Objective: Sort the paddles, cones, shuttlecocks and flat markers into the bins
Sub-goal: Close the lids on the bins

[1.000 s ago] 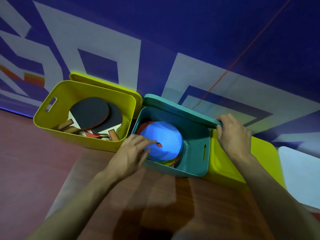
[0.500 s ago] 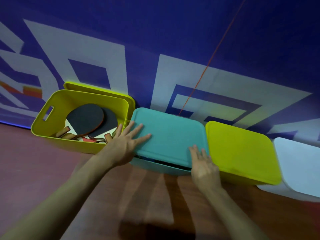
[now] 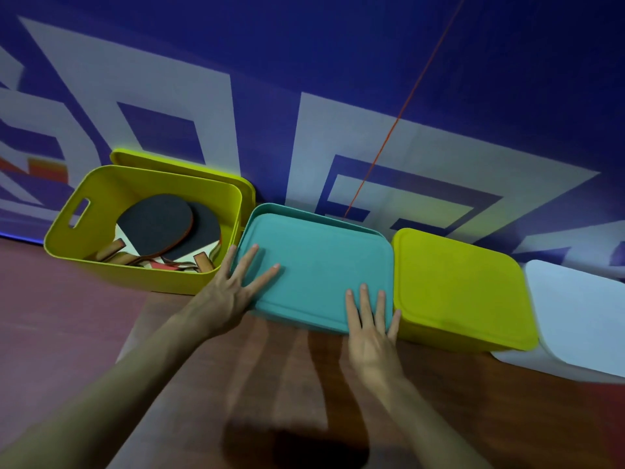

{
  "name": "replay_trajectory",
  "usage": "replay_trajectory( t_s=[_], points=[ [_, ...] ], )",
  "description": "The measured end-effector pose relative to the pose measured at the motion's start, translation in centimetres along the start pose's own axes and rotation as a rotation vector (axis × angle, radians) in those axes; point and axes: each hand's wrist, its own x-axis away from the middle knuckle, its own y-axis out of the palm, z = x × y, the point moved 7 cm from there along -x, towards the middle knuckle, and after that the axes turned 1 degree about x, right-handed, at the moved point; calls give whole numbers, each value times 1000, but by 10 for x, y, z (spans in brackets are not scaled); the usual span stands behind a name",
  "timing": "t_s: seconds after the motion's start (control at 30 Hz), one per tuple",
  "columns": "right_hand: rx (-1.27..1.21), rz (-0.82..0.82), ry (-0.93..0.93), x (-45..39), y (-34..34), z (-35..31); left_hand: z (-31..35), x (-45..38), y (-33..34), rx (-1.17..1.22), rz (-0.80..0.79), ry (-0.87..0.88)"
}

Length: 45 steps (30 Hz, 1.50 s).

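Pressing teal lid (image 3: 318, 265) w/ both hands flat: left hand (image 3: 233, 292), right hand (image 3: 370, 328), fingers straight. Paddles (image 3: 162, 228) in open yellow bin (image 3: 135, 275).

Arms: both of mine are bare from the near edge of the view up to the wrists; no sleeve or cuff shows anywhere along them.
Left hand (image 3: 233, 296): bare, no glove, no ring on any finger I can see, no watch or band at the wrist.
Right hand (image 3: 372, 336): bare as well, no glove, no ring, nothing worn at the wrist.
Fingernails: short and plain, no polish that I can make out.
Sharpness: my forearms are blurred toward the near edge, so fine detail there cannot be told.
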Motion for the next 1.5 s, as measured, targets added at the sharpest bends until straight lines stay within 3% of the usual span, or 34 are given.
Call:
replay_trajectory(
  t_s=[0.1, 0.23, 0.67, 0.87, 1.13, 1.5],
  points=[
    [-39, -21, 8, 0, 1, 2, 3, 5, -15, -14, 59, -52],
    [-87, 100, -38, 1, -24, -1, -17, 2, -29, 80, 66, -236],
    [-65, 355, -73, -6, -63, 4, -37, -11, -42, 158, 122, -278],
    [-105, 188, -47, -24, -32, 8, -33, -18, -21, 48, 44, -250],
    [-77, 193, 1, -17, -32, 9, -16, -12, -13, 96, 77, -205],
    [-43, 49, -28, -18, -23, 7, -16, -10, -7, 172, 19, -163]
  ],
)
